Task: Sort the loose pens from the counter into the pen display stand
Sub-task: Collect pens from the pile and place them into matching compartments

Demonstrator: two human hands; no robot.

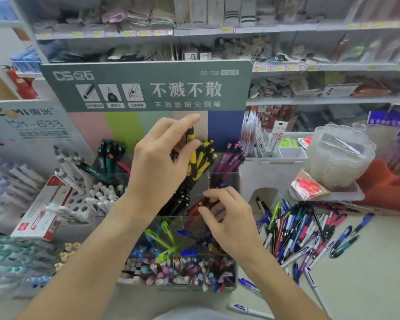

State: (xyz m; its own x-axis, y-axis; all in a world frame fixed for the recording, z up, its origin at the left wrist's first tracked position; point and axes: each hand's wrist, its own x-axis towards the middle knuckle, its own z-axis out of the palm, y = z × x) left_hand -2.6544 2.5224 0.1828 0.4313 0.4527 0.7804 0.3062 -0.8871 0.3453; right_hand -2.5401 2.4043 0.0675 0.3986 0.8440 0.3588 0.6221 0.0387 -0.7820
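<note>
A clear tiered pen display stand [224,179] stands in the centre, its compartments holding green, yellow-black, purple, black, red and blue pens. My left hand [157,162] reaches over the back row and pinches a yellow-and-black pen [191,135] between thumb and fingers, beside the other yellow-black pens [203,158]. My right hand [226,218] hovers over the middle-right compartment with curled fingers touching red and black pens [201,204]; whether it grips one I cannot tell. A pile of loose pens [305,232] lies on the counter to the right.
A green signboard [148,86] rises behind the stand. White marker boxes [46,211] and more pen racks crowd the left. Stacked clear plastic containers [340,155] and packaged red scissors [308,185] sit at the right. Stray pens [252,309] lie near the counter's front edge.
</note>
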